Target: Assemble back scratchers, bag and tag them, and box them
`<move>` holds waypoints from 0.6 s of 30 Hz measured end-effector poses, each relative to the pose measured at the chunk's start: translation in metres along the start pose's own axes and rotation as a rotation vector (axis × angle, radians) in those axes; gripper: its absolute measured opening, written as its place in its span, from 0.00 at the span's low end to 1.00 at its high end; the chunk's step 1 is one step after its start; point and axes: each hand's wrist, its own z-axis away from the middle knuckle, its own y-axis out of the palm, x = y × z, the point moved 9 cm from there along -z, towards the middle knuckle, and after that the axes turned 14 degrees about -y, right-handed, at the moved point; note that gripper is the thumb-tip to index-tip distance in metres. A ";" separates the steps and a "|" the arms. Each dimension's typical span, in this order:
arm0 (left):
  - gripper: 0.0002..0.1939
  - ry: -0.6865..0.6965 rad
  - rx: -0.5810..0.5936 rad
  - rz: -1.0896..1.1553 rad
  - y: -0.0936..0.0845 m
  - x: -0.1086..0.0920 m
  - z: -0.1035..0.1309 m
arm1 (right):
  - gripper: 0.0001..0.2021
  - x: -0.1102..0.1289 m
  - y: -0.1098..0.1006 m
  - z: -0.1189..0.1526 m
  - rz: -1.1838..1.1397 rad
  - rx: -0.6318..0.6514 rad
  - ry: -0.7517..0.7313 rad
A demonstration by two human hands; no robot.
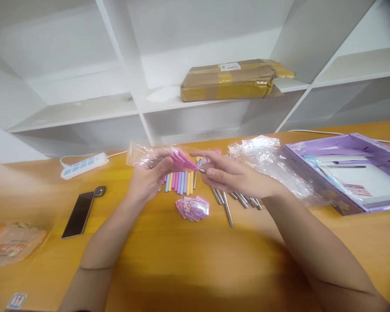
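In the middle of the head view, my left hand (149, 175) is closed on a clear plastic bag (138, 154) and a slender pink item (183, 160); whether the item lies inside the bag I cannot tell. My right hand (234, 175) pinches the item's dark striped tip, thumb against fingers. Below my hands a row of pink, blue, purple and yellow sticks (182, 182) lies side by side. In front of it is a small pile of pink printed cards (193, 208). Several silver metal tubes (228, 210) lie under and beside my right hand.
Crumpled clear plastic bags (273, 169) lie at the right, beside an open purple box (339, 201). A phone (79, 214), a power strip (84, 165) and an orange-printed bag (13, 245) are at the left. A taped cardboard parcel (227, 82) rests on the white shelf behind.
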 end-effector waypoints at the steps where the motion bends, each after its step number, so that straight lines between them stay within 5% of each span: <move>1: 0.17 0.012 -0.012 0.013 -0.002 -0.003 0.000 | 0.32 0.000 0.001 0.000 -0.019 0.010 0.006; 11: 0.15 0.140 -0.131 0.059 -0.020 -0.024 0.004 | 0.28 -0.001 0.003 0.002 -0.167 0.073 -0.020; 18: 0.16 0.055 0.004 -0.016 -0.002 -0.010 0.003 | 0.33 -0.010 0.003 0.001 -0.180 0.100 0.031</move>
